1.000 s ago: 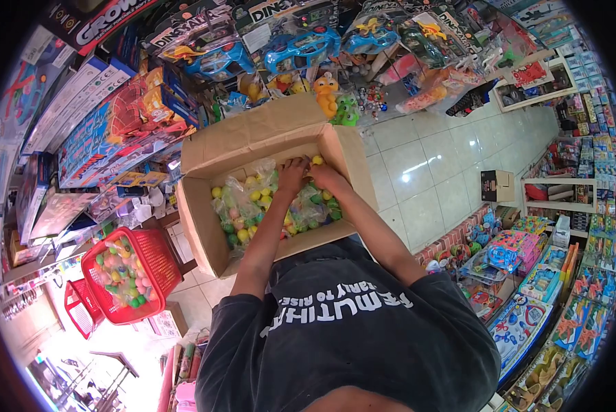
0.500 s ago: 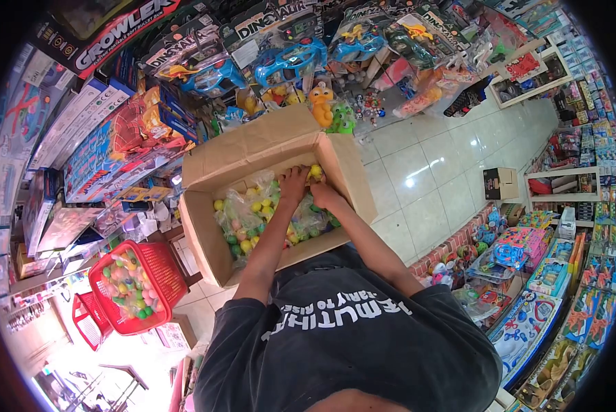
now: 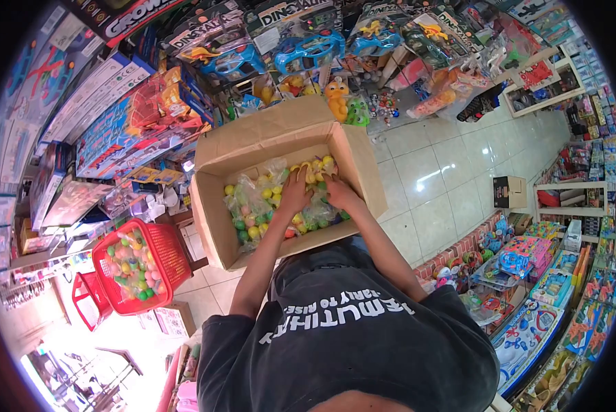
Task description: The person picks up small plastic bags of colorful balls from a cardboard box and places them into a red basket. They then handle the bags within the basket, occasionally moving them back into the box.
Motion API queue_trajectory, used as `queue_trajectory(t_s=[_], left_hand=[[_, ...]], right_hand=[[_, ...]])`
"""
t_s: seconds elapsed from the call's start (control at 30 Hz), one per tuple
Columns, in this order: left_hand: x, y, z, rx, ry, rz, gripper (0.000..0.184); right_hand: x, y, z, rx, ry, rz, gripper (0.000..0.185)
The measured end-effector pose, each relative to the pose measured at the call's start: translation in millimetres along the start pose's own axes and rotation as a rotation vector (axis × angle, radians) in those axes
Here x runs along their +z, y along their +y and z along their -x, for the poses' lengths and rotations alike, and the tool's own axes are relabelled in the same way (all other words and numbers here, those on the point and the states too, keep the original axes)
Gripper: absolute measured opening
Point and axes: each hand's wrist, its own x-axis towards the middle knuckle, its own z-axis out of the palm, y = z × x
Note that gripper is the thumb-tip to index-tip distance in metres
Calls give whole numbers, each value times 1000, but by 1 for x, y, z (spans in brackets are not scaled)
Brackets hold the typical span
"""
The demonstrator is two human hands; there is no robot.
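Observation:
A deep cardboard box [image 3: 229, 147] stands open in front of me. Inside lie clear plastic bags of small colored balls [image 3: 253, 196], mostly yellow and green with some pink. My left hand [image 3: 295, 193] reaches in near the middle, its fingers bent over a bag of yellow balls [image 3: 317, 167] by the far wall. From the right side, my right hand [image 3: 340, 192] grips at the same bag, fingers curled inward. The fingertips of both hands are partly hidden among plastic and balls.
A red plastic basket [image 3: 177, 257] holding another bag of balls [image 3: 135, 264] stands to the left. Boxed toys [image 3: 143, 123] are stacked beside the box, and packaged dinosaur toys [image 3: 308, 51] hang behind it. Tiled floor [image 3: 431, 172] and toy displays [image 3: 527, 254] lie to the right.
The view has shifted slightly, so the box sits farther right. My hands have moved a little toward me and apart, and more yellow balls show beyond and between them.

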Motion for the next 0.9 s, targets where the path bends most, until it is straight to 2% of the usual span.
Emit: queue_trajectory(t_s=[0.07, 0.1, 0.17, 0.2, 0.23, 0.27, 0.3, 0.37, 0.4, 0.43, 0.5, 0.57, 0.63, 0.7, 0.77, 0.8, 0.83, 0.9], left_hand=[[-27, 8, 27, 29, 11, 353, 58], [-48, 21, 44, -64, -66, 510, 51], [-88, 42, 77, -224, -243, 846, 41], [-99, 45, 92, -289, -341, 1025, 37], [-103, 44, 110, -296, -321, 1024, 37], [-105, 44, 127, -260, -358, 1197, 35], [-104, 45, 142, -220, -397, 1371, 33], [-96, 50, 164, -223, -416, 1333, 32], [-92, 52, 175, -221, -450, 1291, 31], [-84, 53, 184, -225, -434, 1289, 31], [-61, 53, 196, -333, -547, 1161, 31], [-36, 51, 209, -378, -581, 1068, 32], [10, 35, 226, -237, -604, 824, 34], [57, 15, 248, -255, -540, 737, 35], [91, 4, 273, -437, -271, 645, 34], [97, 6, 283, -513, -165, 615, 34], [111, -2, 298, -525, -147, 617, 34], [152, -28, 335, -656, 106, 696, 33]], right_hand=[[-6, 3, 22, -242, 181, -164, 43], [-15, 2, 34, -255, 178, -161, 43], [-35, -3, 61, -262, 27, -559, 25], [-40, -1, 74, -277, 17, -556, 25], [-45, 1, 85, -267, -137, -770, 22], [-51, 3, 94, -251, -296, -978, 21], [-59, 6, 102, -262, -309, -974, 21], [-71, 12, 120, -185, -731, -886, 24], [-74, 15, 124, -159, -828, -794, 27], [-72, 16, 128, -171, -837, -786, 27], [-64, 22, 138, -116, -925, -560, 27], [-38, 39, 141, -95, -986, -530, 28], [-13, 53, 144, -154, -1011, -444, 30], [23, 75, 144, -175, -972, -417, 35], [53, 84, 144, 15, -956, -239, 33], [79, 95, 138, -2, -963, -225, 33], [111, 111, 130, -60, -889, -148, 33], [149, 124, 128, -131, -825, -54, 33]])
